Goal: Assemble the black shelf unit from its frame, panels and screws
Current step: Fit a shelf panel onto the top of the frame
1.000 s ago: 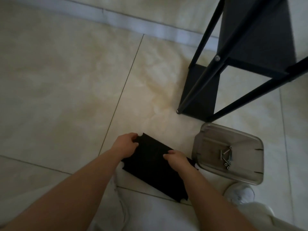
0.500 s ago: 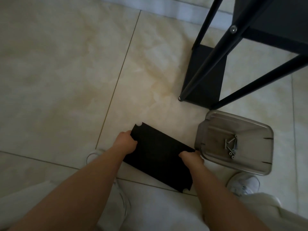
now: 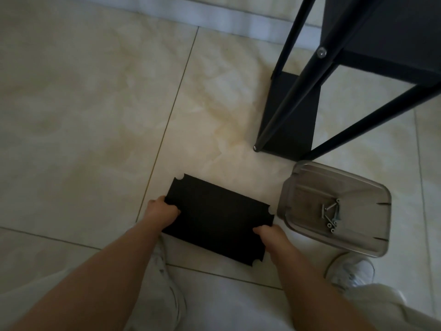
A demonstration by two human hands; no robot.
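While loose silver metal screws (image 3: 330, 216) lie in the grey plastic tray (image 3: 300, 204), the flat black rectangular panel (image 3: 214, 217) just beside it is gripped at its short ends by left hand (image 3: 162, 212) and right hand (image 3: 269, 236), its long axis pointing toward the tray.

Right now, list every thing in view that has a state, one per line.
Panel: loose, gripped at both short ends.
Left hand: grips the panel's left end.
Right hand: grips the panel's right end.
Frame: upright on the floor, partly assembled, panels already fitted.
Tray: open, on the floor, screws inside.
Screws: loose in a pile.
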